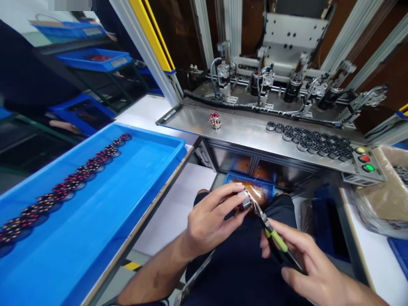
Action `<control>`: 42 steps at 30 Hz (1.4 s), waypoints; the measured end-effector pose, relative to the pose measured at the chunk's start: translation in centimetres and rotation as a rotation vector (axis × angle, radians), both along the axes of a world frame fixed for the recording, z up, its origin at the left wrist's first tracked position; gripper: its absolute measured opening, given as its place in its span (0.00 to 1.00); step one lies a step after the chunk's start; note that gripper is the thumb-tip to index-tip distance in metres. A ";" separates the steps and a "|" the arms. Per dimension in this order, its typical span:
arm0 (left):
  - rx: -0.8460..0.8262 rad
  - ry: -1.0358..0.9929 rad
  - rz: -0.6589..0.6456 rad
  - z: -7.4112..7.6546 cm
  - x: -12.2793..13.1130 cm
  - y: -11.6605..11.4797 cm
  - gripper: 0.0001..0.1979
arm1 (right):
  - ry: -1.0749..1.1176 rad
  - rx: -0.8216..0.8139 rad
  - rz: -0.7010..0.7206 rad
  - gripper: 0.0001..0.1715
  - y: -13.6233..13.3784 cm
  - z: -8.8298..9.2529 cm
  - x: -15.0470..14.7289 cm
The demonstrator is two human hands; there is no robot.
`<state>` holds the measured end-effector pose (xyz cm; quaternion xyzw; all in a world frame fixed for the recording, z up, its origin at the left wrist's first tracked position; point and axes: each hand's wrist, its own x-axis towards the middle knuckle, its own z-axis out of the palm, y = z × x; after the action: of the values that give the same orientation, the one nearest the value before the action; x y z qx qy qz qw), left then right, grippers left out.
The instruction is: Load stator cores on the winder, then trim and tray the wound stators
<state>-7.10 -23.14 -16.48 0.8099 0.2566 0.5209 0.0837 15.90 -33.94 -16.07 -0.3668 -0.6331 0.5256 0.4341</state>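
My left hand (212,216) grips a motor stator (245,200), a short silvery cylinder, between thumb and fingers above my lap. In my right hand (306,259) is a pair of pliers (274,240) with green and black handles. The tips of its jaws are at the stator's right side, where thin wire shows; whether they are closed on the wire I cannot tell. Below the stator lies a blue bin (270,187) with a shiny brown wrapped thing (259,194) in it. Two wound stators (215,122) sit on the metal ledge ahead.
A blue tray (127,199) on the left holds a row of wound stators (76,180). Black cores (318,142) crowd the metal ledge (245,132) by a button box (366,163). Behind stands a winding machine (293,80). Another person (35,72) is at the far left.
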 end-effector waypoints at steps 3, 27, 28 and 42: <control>0.007 -0.034 -0.045 -0.2 -0.1 0.0 0.32 | 0.002 -0.009 -0.004 0.50 0.0 0.0 -0.1; -0.031 -0.113 -0.090 -1.1 0.1 0.0 0.37 | 0.094 -0.179 -0.007 0.48 1.1 0.4 -0.9; -0.032 -0.110 -0.084 -1.1 0.0 -0.1 0.37 | 0.093 -0.198 -0.008 0.48 1.1 0.4 -0.9; -0.462 -0.446 -0.283 -2.4 -0.1 -0.3 0.33 | 0.100 -0.294 -0.152 0.35 0.7 -1.3 0.1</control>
<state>-7.16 -23.45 -18.92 0.6634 0.2281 0.5963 0.3901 16.04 -33.26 -17.39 -0.4464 -0.4976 0.5958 0.4450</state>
